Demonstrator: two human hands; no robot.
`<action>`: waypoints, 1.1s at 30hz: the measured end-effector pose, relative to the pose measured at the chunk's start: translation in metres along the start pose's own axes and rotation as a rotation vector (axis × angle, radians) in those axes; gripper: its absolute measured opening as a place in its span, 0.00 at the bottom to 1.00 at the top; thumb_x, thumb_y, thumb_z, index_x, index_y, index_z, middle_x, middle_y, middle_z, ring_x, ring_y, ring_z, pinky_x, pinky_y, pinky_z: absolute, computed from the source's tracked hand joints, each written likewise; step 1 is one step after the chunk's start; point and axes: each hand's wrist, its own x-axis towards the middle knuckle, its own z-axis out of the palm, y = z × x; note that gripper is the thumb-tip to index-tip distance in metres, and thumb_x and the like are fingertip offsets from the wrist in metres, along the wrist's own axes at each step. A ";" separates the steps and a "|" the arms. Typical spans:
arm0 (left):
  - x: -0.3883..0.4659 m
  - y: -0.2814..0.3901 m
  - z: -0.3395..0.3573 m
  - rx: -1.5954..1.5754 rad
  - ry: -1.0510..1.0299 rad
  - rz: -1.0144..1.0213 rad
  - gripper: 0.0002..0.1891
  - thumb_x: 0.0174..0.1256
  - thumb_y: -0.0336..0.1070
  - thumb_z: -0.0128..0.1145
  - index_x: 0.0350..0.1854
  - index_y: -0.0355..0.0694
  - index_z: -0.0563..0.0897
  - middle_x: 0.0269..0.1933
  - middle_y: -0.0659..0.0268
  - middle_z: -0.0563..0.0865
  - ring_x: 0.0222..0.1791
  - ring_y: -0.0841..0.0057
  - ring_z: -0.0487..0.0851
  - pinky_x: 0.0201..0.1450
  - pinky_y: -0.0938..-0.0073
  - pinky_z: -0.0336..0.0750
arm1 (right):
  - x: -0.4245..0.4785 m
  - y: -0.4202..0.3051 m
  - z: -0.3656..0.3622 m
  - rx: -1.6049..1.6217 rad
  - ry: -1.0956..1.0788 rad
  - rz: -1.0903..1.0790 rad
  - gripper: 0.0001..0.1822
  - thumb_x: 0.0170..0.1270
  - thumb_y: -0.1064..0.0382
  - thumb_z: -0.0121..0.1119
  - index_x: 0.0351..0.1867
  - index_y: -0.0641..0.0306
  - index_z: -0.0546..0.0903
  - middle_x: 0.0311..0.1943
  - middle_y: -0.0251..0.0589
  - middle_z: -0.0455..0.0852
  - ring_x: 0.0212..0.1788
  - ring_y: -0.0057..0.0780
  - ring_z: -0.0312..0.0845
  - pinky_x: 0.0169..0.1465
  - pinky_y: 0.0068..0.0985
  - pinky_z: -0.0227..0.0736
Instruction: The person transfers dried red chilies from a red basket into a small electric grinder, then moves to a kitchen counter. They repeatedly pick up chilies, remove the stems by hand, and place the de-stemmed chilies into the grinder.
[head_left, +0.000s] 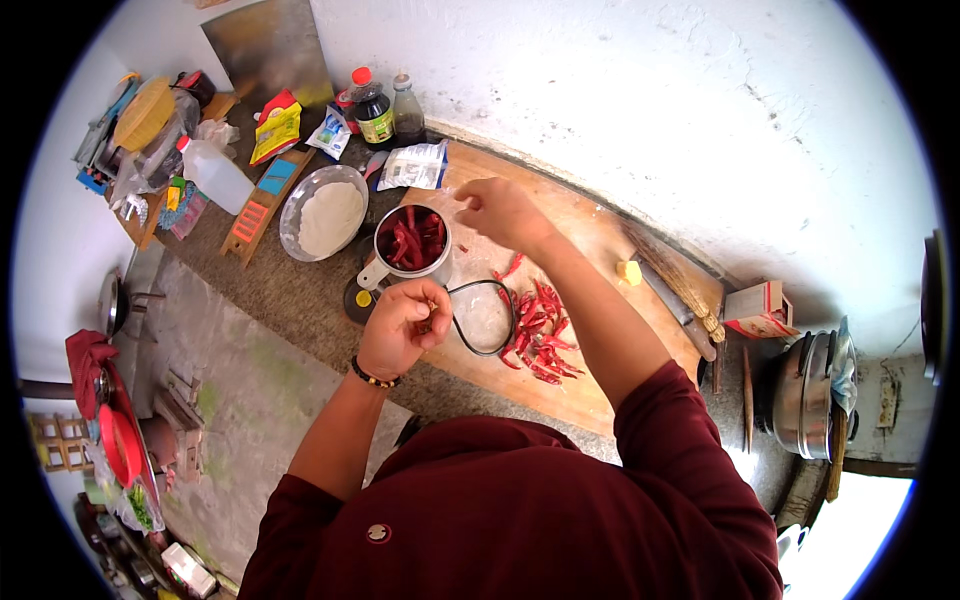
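My left hand (405, 322) is raised just in front of a white-sided grinder jar (450, 264), its fingers curled; whether anything small sits in them I cannot tell. Dried red chillies (409, 244) fill much of the jar, which has a handle on its left side. To the right of the rim is my right hand (506, 214), with bent fingers and the fingertips partly hidden. More dried red chillies (536, 334) lie in a loose pile on the wooden board (600, 247), under and beside my right forearm. A black cord (455, 330) loops between the jar and the pile.
Left of the jar stands a metal bowl of white flour-like powder (330, 217). A grater (262, 199), a plastic jug (217, 176), food packets (412, 166) and sauce bottles (373, 112) lie beyond. At right are a yellow piece (628, 273), a cleaver (664, 292) and a steamer pot (806, 394).
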 end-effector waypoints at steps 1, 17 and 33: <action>-0.001 0.000 0.001 0.010 -0.020 0.005 0.11 0.55 0.36 0.46 0.28 0.32 0.76 0.21 0.63 0.76 0.16 0.82 0.67 0.18 0.83 0.59 | -0.004 0.006 -0.010 -0.041 0.025 -0.014 0.15 0.51 0.59 0.63 0.34 0.68 0.83 0.32 0.51 0.86 0.33 0.42 0.83 0.41 0.33 0.76; 0.013 -0.013 0.041 0.043 -0.042 -0.209 0.10 0.69 0.35 0.46 0.37 0.34 0.78 0.22 0.68 0.75 0.17 0.85 0.66 0.19 0.86 0.59 | -0.114 0.178 0.040 -0.413 0.166 0.450 0.07 0.47 0.61 0.61 0.30 0.55 0.83 0.30 0.45 0.85 0.37 0.43 0.82 0.44 0.36 0.77; 0.028 -0.041 0.055 0.488 0.025 -0.330 0.11 0.68 0.38 0.54 0.38 0.34 0.80 0.23 0.74 0.75 0.19 0.91 0.68 0.20 0.90 0.59 | -0.154 0.051 -0.014 0.897 -0.030 0.144 0.07 0.61 0.74 0.59 0.40 0.68 0.80 0.33 0.31 0.83 0.37 0.14 0.77 0.42 0.15 0.74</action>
